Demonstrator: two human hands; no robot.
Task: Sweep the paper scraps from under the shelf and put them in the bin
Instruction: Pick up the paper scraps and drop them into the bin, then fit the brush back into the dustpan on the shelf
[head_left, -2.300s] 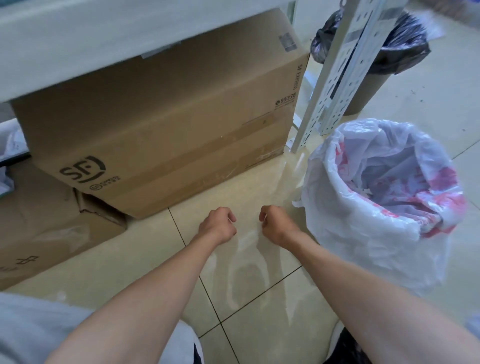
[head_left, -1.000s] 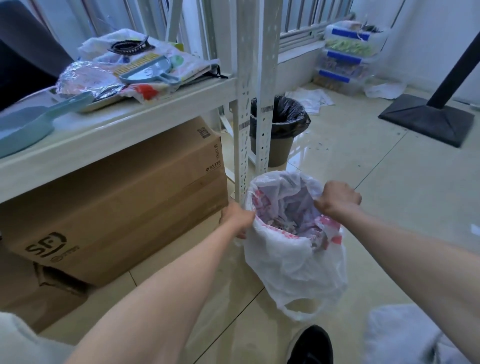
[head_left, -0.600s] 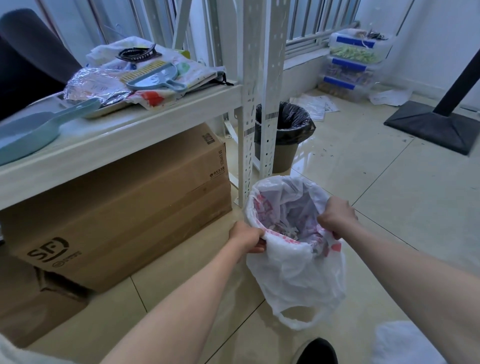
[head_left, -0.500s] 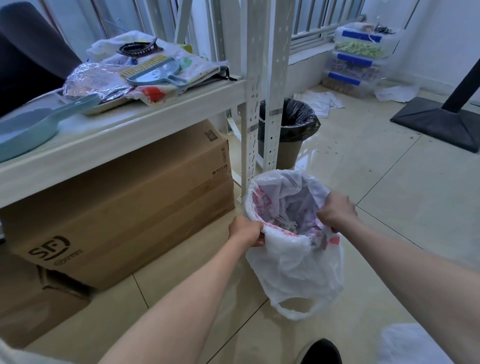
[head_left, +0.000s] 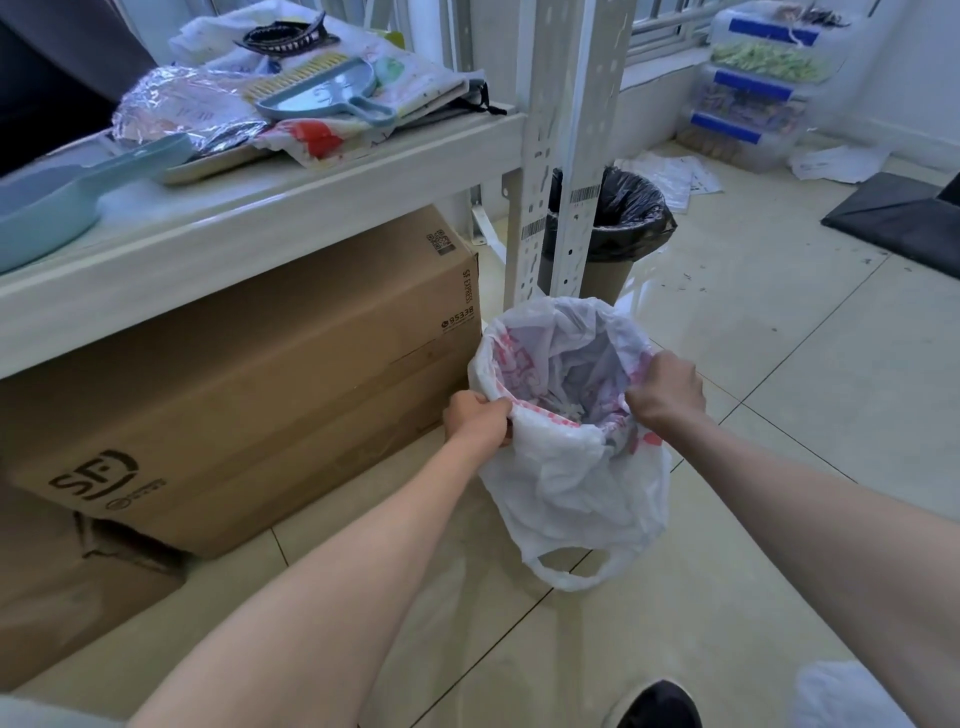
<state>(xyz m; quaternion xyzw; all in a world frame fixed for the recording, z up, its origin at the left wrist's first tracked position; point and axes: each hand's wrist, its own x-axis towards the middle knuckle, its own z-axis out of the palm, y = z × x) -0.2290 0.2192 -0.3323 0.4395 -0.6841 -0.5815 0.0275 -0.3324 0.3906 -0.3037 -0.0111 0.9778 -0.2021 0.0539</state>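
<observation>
**Both grips pinch the bag at the bin's mouth**

The floor (head_left: 789, 426) is glossy pale tile with thin dark joints and a few dark specks towards the window side. A white shelf (head_left: 249, 228) runs along the left on perforated posts (head_left: 550, 156). It carries a blue dustpan (head_left: 322, 88), foil, cloth and a hair clip. A large box (head_left: 249, 395) fills the space under it. Behind the posts stands a black-lined bin (head_left: 631, 218). Further back, loose papers (head_left: 670, 176) lie on the tiles beside stacked tubs (head_left: 753, 88) along the wall.

The bin (head_left: 571, 499) stands on the floor just beside the box corner, wrapped in a white bag with red print. The left grip (head_left: 478, 423) has its fingers curled round the bag's near-left edge. The right grip (head_left: 667, 397) pinches the right edge, and the mouth is stretched open between them.

The bag hides the bin's own wall and rim. Pale bits (head_left: 563, 410) lie deep inside, and it cannot be told for certain that they are scraps. The box blocks the floor under the shelf. A dark shoe (head_left: 654, 706) is cut off at the bottom edge.
</observation>
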